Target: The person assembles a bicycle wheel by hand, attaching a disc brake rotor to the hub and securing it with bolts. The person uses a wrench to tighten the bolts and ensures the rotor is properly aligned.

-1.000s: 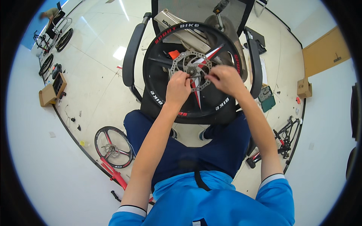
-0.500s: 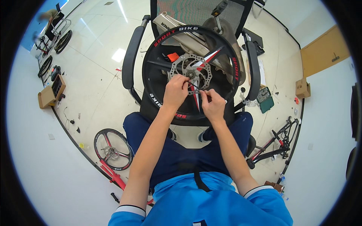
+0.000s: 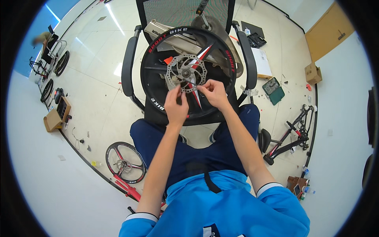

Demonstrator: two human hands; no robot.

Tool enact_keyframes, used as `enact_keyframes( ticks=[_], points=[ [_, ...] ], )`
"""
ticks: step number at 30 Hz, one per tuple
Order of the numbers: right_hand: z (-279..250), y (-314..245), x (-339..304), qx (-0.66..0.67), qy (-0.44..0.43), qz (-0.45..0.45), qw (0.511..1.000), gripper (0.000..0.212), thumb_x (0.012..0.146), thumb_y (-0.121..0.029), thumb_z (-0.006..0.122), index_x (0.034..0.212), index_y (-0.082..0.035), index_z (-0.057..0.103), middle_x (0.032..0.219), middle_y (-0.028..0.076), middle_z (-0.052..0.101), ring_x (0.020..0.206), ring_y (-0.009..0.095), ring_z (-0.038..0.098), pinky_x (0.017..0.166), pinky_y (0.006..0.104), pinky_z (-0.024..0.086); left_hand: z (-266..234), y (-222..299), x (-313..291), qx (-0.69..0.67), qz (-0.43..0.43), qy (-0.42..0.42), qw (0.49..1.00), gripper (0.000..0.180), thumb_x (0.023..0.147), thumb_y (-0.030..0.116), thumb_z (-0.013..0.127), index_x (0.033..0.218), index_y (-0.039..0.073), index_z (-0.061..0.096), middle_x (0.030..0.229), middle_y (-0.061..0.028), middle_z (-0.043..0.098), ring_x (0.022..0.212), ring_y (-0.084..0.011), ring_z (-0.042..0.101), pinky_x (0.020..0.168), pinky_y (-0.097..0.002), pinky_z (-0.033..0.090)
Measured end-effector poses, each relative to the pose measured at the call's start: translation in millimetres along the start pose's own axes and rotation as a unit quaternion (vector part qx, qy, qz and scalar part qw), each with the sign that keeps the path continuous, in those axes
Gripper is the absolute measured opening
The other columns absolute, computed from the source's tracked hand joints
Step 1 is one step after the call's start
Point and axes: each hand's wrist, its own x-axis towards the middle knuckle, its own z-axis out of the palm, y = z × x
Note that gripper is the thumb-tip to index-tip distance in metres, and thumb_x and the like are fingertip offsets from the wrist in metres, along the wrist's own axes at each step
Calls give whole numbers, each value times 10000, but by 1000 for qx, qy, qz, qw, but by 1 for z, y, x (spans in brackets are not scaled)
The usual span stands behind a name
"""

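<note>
The black spoked wheel (image 3: 157,68) lies flat on the office chair (image 3: 249,65), its perforated brake rotor (image 3: 170,75) facing up, just beyond both hands. The right hand (image 3: 215,94) has its fingers pinched on a thin dark rod (image 3: 192,83), which reaches over the rotor's lower part. The left hand (image 3: 176,107) is at the rotor's lower edge, below the hub; whether its blurred fingers grip anything, I cannot tell.
</note>
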Motion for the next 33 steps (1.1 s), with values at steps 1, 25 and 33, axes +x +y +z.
enact_keyframes(
  ticks=[1, 25, 33],
  points=[
    [-2, 8, -4, 69, -13, 51, 996, 238, 935, -137, 767, 779, -39, 616, 651, -27, 585, 523, 43, 456, 486, 217, 347, 0, 2, -15, -7, -9, 25, 1000, 227, 898, 5, 712, 1122, -27, 697, 946, -128, 697, 814, -221, 717, 696, -310, 574],
    [-36, -8, -57, 430, -119, 185, 875, 232, 1010, -91, 639, 809, -80, 523, 642, -30, 448, 488, 36, 365, 435, 211, 286, 120, 7, -19, 398, 108, -520, 748, 261, 888, 214, 635, 638, 143, 624, 686, -67, 676, 690, -187, 700, 588, -299, 533],
    [-71, -3, -94, 476, -35, 184, 859, 218, 1027, -116, 624, 832, -85, 530, 647, -28, 426, 525, 63, 394, 480, 213, 328, 99, 3, -21, 197, 68, -378, 902, 143, 775, 42, 749, 900, -20, 717, 893, -225, 722, 799, -349, 731, 709, -377, 604]
  ],
)
